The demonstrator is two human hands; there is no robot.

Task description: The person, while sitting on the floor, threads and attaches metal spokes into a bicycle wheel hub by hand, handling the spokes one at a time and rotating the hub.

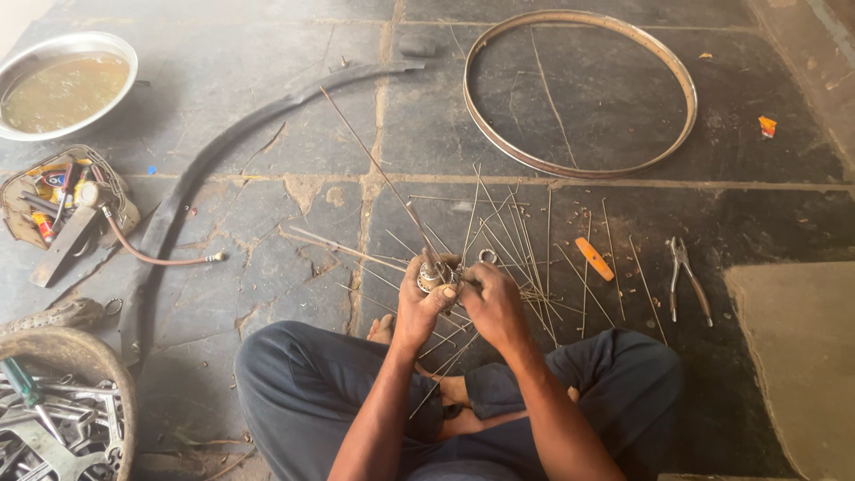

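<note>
1. The left hand [419,303] is wrapped around a small silver metal wheel hub [434,274], held above the crossed legs.
2. The right hand [492,305] seems to pinch a thin steel spoke [378,169] at the hub; fingertips are unclear.
3. Loose spokes [534,258] lie just beyond.
4. A bare round metal rim [686,85] lies far right; grey pliers [686,276] lie right.

wheel rim [686,89], pliers [688,278], water bowl [18,134]
</note>
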